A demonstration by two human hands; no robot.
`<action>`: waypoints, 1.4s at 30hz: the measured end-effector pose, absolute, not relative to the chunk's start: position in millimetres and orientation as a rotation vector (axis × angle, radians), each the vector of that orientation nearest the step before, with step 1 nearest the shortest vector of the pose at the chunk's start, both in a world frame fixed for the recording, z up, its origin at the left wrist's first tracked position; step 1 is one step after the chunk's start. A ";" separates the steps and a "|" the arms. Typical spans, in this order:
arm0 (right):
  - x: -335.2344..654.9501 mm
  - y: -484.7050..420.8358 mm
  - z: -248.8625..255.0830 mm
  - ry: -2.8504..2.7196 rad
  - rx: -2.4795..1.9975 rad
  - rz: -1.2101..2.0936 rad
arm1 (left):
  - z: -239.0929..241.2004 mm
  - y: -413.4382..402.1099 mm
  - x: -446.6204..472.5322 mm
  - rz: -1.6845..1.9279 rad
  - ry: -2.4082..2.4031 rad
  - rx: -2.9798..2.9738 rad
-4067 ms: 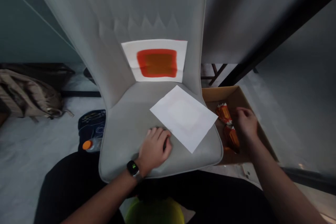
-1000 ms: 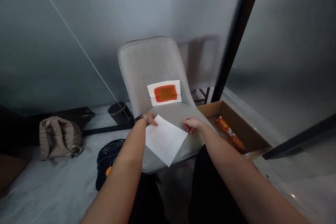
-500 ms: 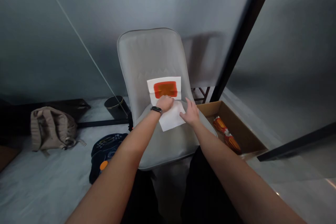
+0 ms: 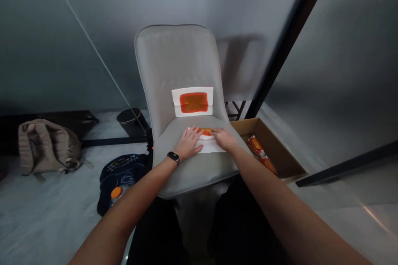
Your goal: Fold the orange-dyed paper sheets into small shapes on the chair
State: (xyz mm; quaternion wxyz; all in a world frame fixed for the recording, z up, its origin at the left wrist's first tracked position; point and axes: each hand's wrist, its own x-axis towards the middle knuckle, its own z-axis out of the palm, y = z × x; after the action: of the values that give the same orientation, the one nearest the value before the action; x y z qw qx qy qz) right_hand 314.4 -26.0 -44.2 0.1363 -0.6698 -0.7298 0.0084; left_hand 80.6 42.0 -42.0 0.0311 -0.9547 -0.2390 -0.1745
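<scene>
A white paper sheet (image 4: 212,147) lies on the seat of the grey chair (image 4: 177,58), its far edge folded over so that an orange-red strip shows. Across the left part of this sheet my left hand (image 4: 187,145) rests flat, fingers extended and apart. My right hand (image 4: 225,138) has its fingers closed at the right end of the folded strip; the fingertips are partly hidden. Another white sheet with an orange-red printed rectangle (image 4: 194,102) leans upright against the chair's backrest, touched by neither hand.
Right of the chair, an open cardboard box (image 4: 287,159) holds orange-red and white packets (image 4: 261,154). On the left floor are a dark blue bag (image 4: 120,167), an orange-capped bottle (image 4: 116,193), a black bin (image 4: 133,122) and a beige backpack (image 4: 46,147). A glass wall stands behind.
My left hand has gone from a closed hand near the upright sheet to lying flat on the lower one. My right hand has closed on its edge, and an orange-red fold now shows.
</scene>
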 end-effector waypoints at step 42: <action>299.6 -103.6 -77.9 -2.106 -1.531 -0.262 | -68.6 25.4 74.3 -0.405 -1.030 -3.011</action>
State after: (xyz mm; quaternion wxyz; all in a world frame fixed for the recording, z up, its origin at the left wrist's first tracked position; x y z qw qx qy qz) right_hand 299.6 -103.6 -77.9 0.2594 -0.5651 -0.7772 -0.0966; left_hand 74.3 25.4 -68.6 -0.0334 -0.9381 -0.3210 -0.1261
